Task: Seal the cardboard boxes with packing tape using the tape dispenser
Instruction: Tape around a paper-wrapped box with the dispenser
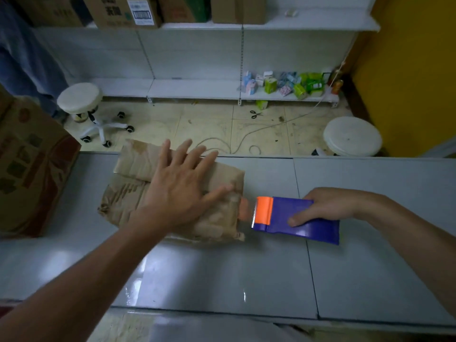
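- Pressing flat on the top of the crumpled cardboard box (134,166), the left hand (180,191) has its fingers straight and spread wide. The box sits on the grey table (246,267), near its far edge. If the palm eases off, I think the soft flaps can spring up under the tape.
- The right hand (328,206) grips the blue tape dispenser (281,211) by its body, with the orange roller (264,209) just beside the right end of the box (whether tape is already stuck there I cannot tell, this part is blurred).
- If the dispenser is drawn across at a slant, the strip may miss the seam between the flaps, or wrinkle on the creased cardboard.
- The toothed blade (253,215) points toward the left thumb, which lies near it. A quick pull could bring the teeth to the skin.
- A hard pull may also slide the box toward the far table edge.
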Demonstrator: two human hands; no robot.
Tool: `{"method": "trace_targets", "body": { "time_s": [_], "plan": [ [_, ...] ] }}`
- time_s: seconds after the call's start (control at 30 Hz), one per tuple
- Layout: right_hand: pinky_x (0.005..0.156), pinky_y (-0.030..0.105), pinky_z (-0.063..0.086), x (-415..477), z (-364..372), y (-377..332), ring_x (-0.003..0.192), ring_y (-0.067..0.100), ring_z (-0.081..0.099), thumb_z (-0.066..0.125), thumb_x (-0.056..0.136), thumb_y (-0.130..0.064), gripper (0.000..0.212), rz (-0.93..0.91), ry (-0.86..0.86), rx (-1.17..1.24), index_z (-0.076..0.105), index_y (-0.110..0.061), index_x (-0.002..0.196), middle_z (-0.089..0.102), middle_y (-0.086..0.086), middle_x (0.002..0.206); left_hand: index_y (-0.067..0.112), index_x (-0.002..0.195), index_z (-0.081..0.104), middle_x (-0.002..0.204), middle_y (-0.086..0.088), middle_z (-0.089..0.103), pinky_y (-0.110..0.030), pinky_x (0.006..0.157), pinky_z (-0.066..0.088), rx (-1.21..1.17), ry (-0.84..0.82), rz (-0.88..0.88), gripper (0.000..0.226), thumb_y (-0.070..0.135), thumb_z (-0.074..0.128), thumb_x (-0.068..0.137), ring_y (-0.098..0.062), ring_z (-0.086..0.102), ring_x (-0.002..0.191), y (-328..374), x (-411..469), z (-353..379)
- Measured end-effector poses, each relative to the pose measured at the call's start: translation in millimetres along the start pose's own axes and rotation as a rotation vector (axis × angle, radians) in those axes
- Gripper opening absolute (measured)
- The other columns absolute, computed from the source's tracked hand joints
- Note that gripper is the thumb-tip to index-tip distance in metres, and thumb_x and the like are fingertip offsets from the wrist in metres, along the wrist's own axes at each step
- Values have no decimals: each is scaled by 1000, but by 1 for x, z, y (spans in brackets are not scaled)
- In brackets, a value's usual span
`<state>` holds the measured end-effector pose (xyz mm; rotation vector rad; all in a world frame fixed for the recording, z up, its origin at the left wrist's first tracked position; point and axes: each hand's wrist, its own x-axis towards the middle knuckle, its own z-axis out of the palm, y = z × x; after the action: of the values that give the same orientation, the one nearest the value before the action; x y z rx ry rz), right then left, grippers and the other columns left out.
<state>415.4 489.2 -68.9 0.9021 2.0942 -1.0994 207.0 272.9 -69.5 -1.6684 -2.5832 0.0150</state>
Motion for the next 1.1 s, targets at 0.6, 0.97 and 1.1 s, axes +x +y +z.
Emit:
{"method": "trace_targets", "body": {
  "time_s": [0.6, 0.97, 1.1],
  "plan": [
    [57, 25, 38, 11, 54, 4, 70, 12, 60, 60, 72, -73, 56, 5, 373, -446, 58, -18, 76, 62, -3, 76, 32, 151, 30, 156, 0, 34, -49, 120, 0, -162, 54, -79, 80, 78, 15, 88, -23, 21, 147, -46, -9, 26],
    [56, 22, 35, -18, 92, 17, 63, 9, 49, 46, 81, -74, 50, 38, 555, -460, 36, -27, 68, 45, -10, 63, 30, 153, 26, 156, -1, 34, -50, 120, 2, -165, -1, -67, 81, 77, 17, 88, -24, 21, 146, -47, -9, 21],
    [53, 21, 40, -26, 104, 14, 59, 7, 57, 53, 79, -72, 46, 131, 562, -183, 50, -27, 74, 55, -9, 63, 29, 152, 28, 155, -1, 35, -50, 120, 3, -173, -7, -55, 80, 76, 19, 88, -24, 22, 146, -48, -8, 20]
  ]
}}
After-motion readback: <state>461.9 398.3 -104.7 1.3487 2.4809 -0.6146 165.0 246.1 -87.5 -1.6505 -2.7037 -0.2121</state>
